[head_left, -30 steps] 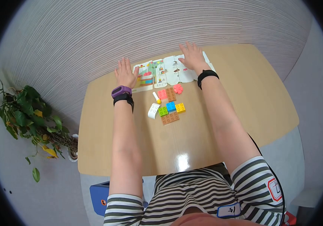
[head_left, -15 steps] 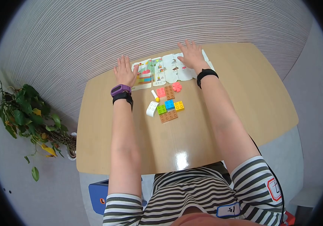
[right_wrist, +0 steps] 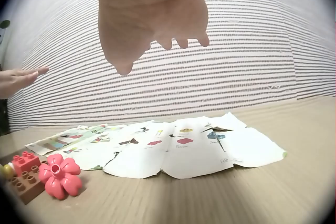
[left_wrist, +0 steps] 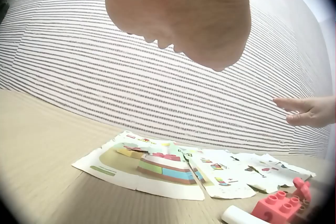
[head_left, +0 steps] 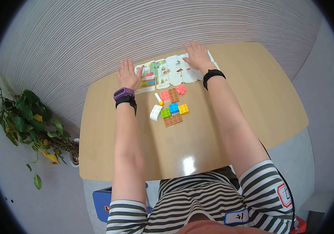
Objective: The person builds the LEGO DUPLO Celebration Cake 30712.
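Risk of tearing creased instruction sheet (head_left: 172, 74) through sideways drag. Note empty left hand (head_left: 128, 78) and right hand (head_left: 198, 59), fingers apart, raised above table (head_left: 252, 97); find studded building bricks (head_left: 174, 108) nearside of sheet.

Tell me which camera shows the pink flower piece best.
The right wrist view: the pink flower piece is large there, its petals and round center plain to see. The head view shows it whole but small, from above. The left wrist view shows it nearly edge-on, behind the pink brick.
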Tool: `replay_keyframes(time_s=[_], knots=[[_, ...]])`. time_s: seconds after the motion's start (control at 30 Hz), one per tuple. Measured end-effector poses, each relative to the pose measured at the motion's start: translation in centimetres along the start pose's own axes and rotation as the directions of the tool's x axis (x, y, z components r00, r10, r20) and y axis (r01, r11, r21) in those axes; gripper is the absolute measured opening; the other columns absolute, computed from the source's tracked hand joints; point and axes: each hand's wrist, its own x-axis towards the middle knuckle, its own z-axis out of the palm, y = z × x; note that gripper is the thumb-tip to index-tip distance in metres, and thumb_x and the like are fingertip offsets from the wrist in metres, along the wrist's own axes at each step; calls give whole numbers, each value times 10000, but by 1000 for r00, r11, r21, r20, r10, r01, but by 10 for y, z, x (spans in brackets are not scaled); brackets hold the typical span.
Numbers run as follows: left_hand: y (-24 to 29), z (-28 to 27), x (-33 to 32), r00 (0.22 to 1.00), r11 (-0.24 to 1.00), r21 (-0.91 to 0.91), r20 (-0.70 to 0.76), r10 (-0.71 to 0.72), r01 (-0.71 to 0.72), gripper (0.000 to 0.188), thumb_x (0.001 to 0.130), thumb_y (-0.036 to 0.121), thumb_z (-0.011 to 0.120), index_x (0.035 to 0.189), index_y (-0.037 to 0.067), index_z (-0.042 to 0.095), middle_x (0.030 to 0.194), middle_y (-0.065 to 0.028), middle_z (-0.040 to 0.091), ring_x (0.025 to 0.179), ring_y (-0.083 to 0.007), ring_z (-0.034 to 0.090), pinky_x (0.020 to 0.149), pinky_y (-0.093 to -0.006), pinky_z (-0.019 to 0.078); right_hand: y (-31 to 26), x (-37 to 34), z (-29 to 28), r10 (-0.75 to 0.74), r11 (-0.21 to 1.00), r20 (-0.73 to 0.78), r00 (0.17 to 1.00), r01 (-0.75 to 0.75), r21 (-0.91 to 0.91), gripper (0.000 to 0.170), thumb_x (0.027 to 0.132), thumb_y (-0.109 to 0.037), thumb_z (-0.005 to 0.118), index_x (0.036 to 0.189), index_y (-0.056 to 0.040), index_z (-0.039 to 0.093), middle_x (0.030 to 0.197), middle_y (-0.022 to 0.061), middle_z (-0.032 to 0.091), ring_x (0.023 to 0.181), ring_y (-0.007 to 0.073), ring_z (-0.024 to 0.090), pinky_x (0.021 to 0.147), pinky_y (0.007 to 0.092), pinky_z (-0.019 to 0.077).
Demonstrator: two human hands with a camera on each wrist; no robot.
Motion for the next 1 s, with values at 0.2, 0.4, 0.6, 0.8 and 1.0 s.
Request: replay_keyframes(time_s=[0.2, 0.4, 0.6, 0.8, 1.0], knots=[[-1, 0, 1, 1000, 1000, 27, 11, 1, -1, 690, 915, 502, 442, 1417, 44, 321, 1498, -142, 261, 1402, -303, 193, 1113, -512, 159, 1, 1, 2, -10, 1000, -5, 1000, 10, -22, 685, 878, -412, 572, 1449, -179, 275, 1506, 123, 239, 1382, 329, 225, 1103, 535, 214], [-2, 0, -1, 1000, 1000, 25, 11, 1, -2, 691, 918, 502, 439, 1419, 43, 318, 1500, -143, 257, 1400, -301, 201, 1113, -509, 163, 1, 3, 3, -11, 1000, -1, 1000, 11, -27, 700, 877, -413, 575, 1448, -144, 272, 1505, 128, 243, 1385, 314, 229, 1117, 495, 210], [-6, 4, 0, 1000, 999, 35, 15, 4, -4, 694, 917, 505, 439, 1420, 44, 317, 1501, -144, 255, 1400, -302, 201, 1113, -509, 165, 1, 5, 6, -27, 1000, 7, 1000, 27, 10, 728, 873, -398, 588, 1441, -81, 261, 1495, 163, 247, 1384, 317, 229, 1124, 443, 224], [-7, 6, -4, 999, 1000, 18, 36, -9, 8, 692, 914, 505, 443, 1417, 45, 323, 1502, -145, 252, 1404, -302, 190, 1111, -518, 161, 2, 3, 10, -30, 999, 25, 999, 29, 34, 742, 879, -381, 584, 1433, -24, 242, 1491, 173, 247, 1386, 308, 228, 1129, 411, 228], [-8, 8, -3, 998, 1000, 13, 53, -20, 19, 696, 912, 509, 441, 1421, 51, 320, 1504, -144, 251, 1408, -298, 182, 1109, -525, 153, 1, 7, 14, -31, 999, 39, 999, 30, 11, 742, 886, -380, 574, 1436, -20, 230, 1496, 167, 241, 1393, 298, 215, 1134, 412, 222]])
